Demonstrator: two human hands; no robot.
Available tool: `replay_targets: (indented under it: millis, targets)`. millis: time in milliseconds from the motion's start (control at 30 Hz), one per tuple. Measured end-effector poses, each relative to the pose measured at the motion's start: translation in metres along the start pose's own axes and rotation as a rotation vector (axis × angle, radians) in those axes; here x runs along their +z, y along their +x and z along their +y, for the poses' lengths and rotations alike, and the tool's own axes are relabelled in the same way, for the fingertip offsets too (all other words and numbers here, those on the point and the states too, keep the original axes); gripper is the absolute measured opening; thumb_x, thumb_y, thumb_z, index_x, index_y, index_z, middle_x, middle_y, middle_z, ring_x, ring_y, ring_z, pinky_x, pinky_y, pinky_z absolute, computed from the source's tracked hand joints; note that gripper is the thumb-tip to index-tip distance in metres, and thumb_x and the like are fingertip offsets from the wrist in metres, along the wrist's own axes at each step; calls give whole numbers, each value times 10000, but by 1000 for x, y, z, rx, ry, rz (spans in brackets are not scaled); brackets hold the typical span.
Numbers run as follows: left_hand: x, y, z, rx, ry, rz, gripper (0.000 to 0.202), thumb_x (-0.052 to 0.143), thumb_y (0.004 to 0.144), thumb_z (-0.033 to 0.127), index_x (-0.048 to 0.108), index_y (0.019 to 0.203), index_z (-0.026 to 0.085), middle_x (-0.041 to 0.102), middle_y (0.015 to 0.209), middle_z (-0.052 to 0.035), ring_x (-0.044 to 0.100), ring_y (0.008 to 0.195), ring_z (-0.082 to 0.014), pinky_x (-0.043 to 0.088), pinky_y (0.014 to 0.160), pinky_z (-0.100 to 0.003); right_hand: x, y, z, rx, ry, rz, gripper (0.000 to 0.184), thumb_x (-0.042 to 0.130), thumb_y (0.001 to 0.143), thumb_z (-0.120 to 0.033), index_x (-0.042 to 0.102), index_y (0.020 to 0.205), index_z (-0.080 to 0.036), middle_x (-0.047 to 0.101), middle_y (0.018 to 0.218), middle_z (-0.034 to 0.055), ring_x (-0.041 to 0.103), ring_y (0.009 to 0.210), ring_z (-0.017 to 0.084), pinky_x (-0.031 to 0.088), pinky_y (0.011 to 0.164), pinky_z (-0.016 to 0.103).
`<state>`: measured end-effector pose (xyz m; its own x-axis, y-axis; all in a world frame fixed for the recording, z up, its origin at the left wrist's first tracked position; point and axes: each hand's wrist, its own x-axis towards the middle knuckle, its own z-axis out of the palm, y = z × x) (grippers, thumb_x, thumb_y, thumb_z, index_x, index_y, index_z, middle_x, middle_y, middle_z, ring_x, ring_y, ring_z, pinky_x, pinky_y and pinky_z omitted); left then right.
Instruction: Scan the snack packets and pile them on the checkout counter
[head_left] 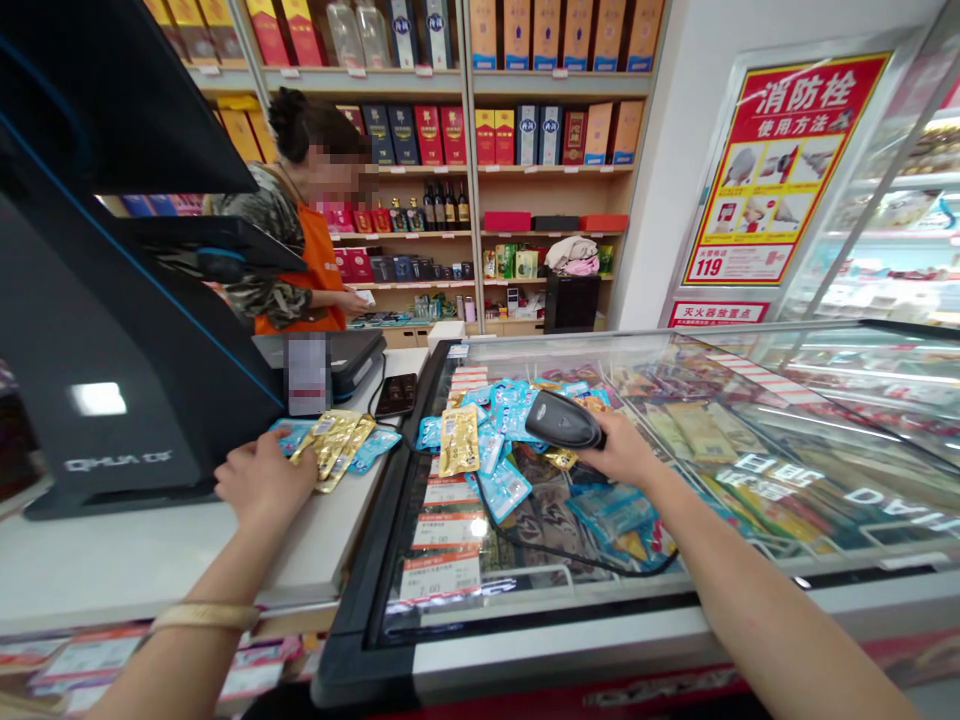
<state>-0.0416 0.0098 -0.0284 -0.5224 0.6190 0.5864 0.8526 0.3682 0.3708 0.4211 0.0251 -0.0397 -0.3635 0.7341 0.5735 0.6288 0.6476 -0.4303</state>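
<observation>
**Scanner on the freezer lid, gold packets off its left edge**

The right hand (624,452) is over the glass lid of the freezer (390,560), fingers wrapped tight round the handle of a black scanner (562,420). The scanner's long axis runs nearly level across the lid, with its nose toward the freezer's left edge. Its cable (570,556) trails back over the glass toward the person.

Just off that nose lies a heap of blue packets (501,470) at the lid's left end. A single gold packet (460,440) sits on top, its long side running away from the person, so it lies crosswise to the scanner. The right hand is by far the nearer one to this heap.

The left hand (262,482) is off the freezer's left side, on the white counter (150,555). Its fingers are closed on the near ends of a fan of gold packets (337,445). The fan's long axes slant up and toward the freezer, and a blue packet (376,447) lies beneath them. Whether the thumb is underneath cannot be seen.

Beyond the fan, nearer the freezer's far left corner, lies a dark phone (396,395). A person in an orange apron (319,265) stands well behind it, at the shelves.
</observation>
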Motion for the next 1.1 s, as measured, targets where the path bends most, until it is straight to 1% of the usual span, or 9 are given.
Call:
replay_targets:
  millis: [100, 200, 267, 400, 500, 633, 800, 1000, 1100]
  targets:
    - [-2, -3, 4, 5, -73, 88, 380, 521, 704, 484, 604, 979, 235, 608, 1076, -160, 536, 1136, -464, 454, 805, -623, -1, 1, -2, 5, -8, -6, 231, 635, 726, -248, 696, 941, -187, 735, 865, 57, 676, 791, 231, 497, 728, 312]
    - [-12, -3, 19, 18, -131, 69, 410, 531, 706, 474, 616, 1003, 205, 591, 1152, -181, 517, 1166, -456, 444, 874, -626, -2, 1, -2, 19, -29, 0, 227, 643, 714, -243, 691, 930, -190, 732, 852, 53, 670, 776, 223, 494, 722, 303]
    - [-17, -5, 36, 71, -213, -51, 428, 519, 715, 461, 613, 1025, 181, 620, 1097, -170, 586, 1069, -393, 478, 869, -558, -2, 1, -2, 20, -38, 12, 225, 645, 705, -234, 690, 922, -192, 732, 858, 55, 668, 782, 222, 494, 724, 300]
    - [-14, -25, 78, 204, -426, -411, 488, 490, 746, 512, 579, 1087, 175, 684, 921, -91, 655, 758, -240, 523, 733, -378, -2, 1, -2, 20, -55, 27, 233, 649, 700, -221, 692, 927, -191, 733, 870, 64, 674, 816, 232, 493, 734, 302]
    - [-4, -48, 109, 309, -364, -558, 557, 513, 743, 591, 586, 1112, 180, 703, 954, -104, 672, 792, -247, 512, 720, -345, -2, 2, -1, 23, -57, 20, 259, 653, 716, -226, 695, 969, -190, 734, 894, 70, 674, 836, 234, 494, 752, 307]
    - [7, -70, 137, 402, -165, -634, 651, 491, 777, 624, 569, 1194, 131, 672, 1107, -198, 667, 978, -309, 495, 816, -372, -4, 3, 2, 36, -61, 21, 305, 671, 735, -252, 689, 1036, -209, 732, 943, 64, 670, 887, 237, 494, 789, 315]
    - [10, -77, 152, 364, -67, -661, 740, 626, 733, 511, 459, 1325, 101, 646, 1184, -233, 655, 1058, -341, 488, 863, -387, -5, 3, 7, 52, -89, 31, 278, 687, 756, -297, 683, 1021, -213, 721, 937, 54, 659, 860, 219, 484, 772, 297]
    - [8, -74, 158, 267, -300, -566, 872, 701, 671, 313, 298, 1422, 126, 707, 1071, -158, 694, 941, -301, 505, 785, -357, -5, 5, 6, 53, -128, 55, 216, 682, 737, -277, 678, 941, -206, 711, 895, 52, 646, 824, 211, 463, 738, 279]
    - [5, -68, 161, 198, -410, -513, 815, 682, 658, 293, 377, 1391, 108, 720, 997, -131, 695, 860, -278, 508, 764, -349, -7, 5, 4, 53, -133, 76, 245, 683, 717, -261, 679, 953, -196, 715, 892, 60, 647, 824, 215, 460, 735, 280]
